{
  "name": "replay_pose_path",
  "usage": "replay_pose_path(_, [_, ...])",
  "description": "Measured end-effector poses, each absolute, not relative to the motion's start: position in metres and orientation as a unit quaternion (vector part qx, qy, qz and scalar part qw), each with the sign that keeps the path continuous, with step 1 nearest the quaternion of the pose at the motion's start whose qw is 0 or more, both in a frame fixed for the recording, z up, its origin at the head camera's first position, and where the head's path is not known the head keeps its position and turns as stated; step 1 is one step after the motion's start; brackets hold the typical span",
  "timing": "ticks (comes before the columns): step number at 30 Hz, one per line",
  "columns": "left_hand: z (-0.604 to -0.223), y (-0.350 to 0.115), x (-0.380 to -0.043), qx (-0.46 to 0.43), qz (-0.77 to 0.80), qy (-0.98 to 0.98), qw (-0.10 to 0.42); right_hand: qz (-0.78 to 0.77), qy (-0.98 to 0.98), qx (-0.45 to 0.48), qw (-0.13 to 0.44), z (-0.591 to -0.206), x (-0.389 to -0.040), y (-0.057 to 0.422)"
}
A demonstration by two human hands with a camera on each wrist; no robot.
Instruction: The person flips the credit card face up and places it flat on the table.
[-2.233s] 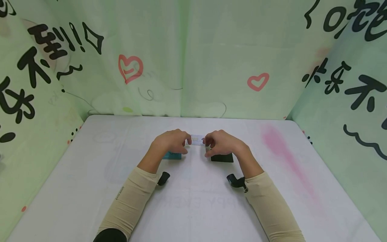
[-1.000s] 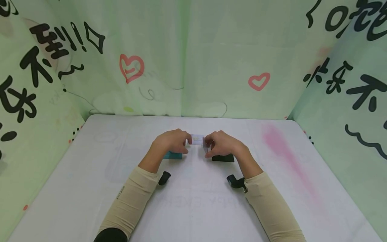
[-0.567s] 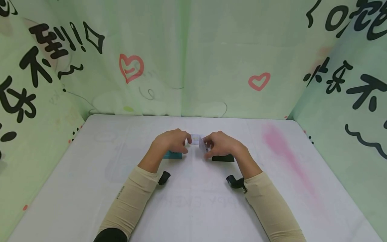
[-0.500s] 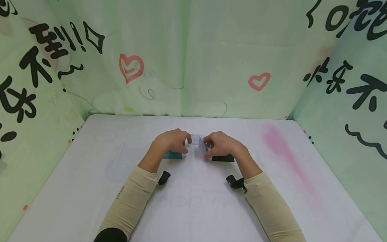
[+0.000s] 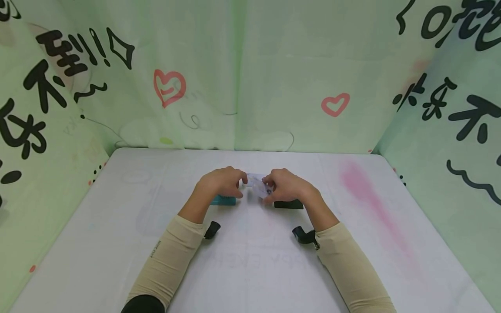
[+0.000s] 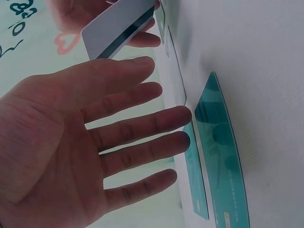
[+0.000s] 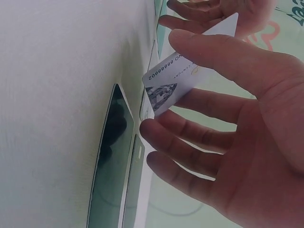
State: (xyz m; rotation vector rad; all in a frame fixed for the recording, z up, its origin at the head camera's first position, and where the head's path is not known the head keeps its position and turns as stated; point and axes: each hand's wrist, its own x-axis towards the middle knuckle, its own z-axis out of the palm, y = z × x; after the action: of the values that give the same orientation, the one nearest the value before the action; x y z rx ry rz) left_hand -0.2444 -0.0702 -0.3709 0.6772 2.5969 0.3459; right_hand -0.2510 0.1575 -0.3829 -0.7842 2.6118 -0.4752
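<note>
My right hand [image 5: 287,184] pinches a white plastic card [image 5: 260,189] between thumb and fingers, tilted above the table. In the right wrist view this card [image 7: 164,92] shows a diamond print and a number; a dark stripe crosses its other face in the left wrist view. My left hand [image 5: 223,181] hovers with fingers spread and holds nothing. Below it lies a teal card [image 6: 218,152], with a second teal card [image 6: 197,185] behind. Under the right hand is a dark green card [image 7: 114,147]. A pale card [image 5: 250,179] lies between the hands, partly covered in the head view.
Another card [image 7: 134,175] lies beyond the dark green one in the right wrist view. A white cloth covers the table [image 5: 246,261], with a pink smear [image 5: 368,200] on the right. Printed green curtains [image 5: 274,78] stand around the back and sides.
The white card in my right hand has turned from nearly edge-on to showing its face, leaning left over the pale card. My left hand stays almost still.
</note>
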Motion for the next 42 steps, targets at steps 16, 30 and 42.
replay_pose_path(16, [-0.372, -0.067, -0.244, 0.251, 0.125, 0.937, 0.207, -0.140, 0.941, -0.261, 0.163, -0.382, -0.245, 0.157])
replay_pose_path(30, [-0.370, -0.061, -0.242, 0.275, 0.136, 0.934, 0.182, -0.143, 0.940, -0.275, 0.143, -0.382, -0.243, 0.154])
replay_pose_path(42, [-0.373, -0.059, -0.240, 0.300, 0.089, 0.938, 0.148, -0.146, 0.940, -0.275, 0.139, -0.382, -0.240, 0.151])
